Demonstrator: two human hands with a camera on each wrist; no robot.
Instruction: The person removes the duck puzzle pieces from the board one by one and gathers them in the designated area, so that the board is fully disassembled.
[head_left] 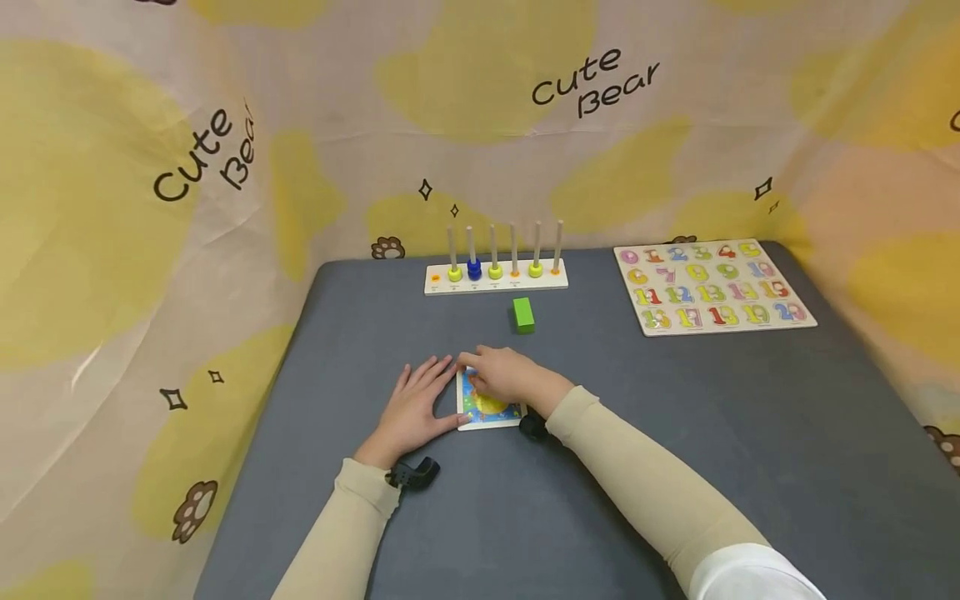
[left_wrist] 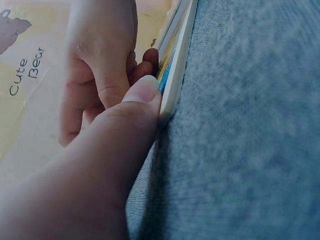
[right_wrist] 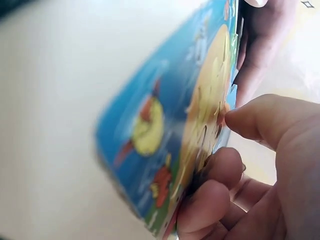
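A small picture puzzle (head_left: 491, 408) in a pale frame lies on the grey table, blue with a large yellow shape. My left hand (head_left: 411, 417) lies beside it with fingers spread and fairly straight; in the left wrist view its thumb (left_wrist: 142, 92) presses the frame's edge. Over the puzzle's upper part, my right hand (head_left: 506, 375) has its fingers curled down at the picture. In the right wrist view, thumb and fingers (right_wrist: 225, 167) appear to pinch a puzzle piece (right_wrist: 223, 137) at the surface, mostly hidden by the hand.
Beyond the hands stands a green block (head_left: 523, 316). Behind it is a white peg stand (head_left: 497, 282) with upright rods and several yellow, blue and orange rings. A number board (head_left: 708, 287) lies at the back right. Patterned cloth (head_left: 480, 100) hangs behind the table (head_left: 360, 333).
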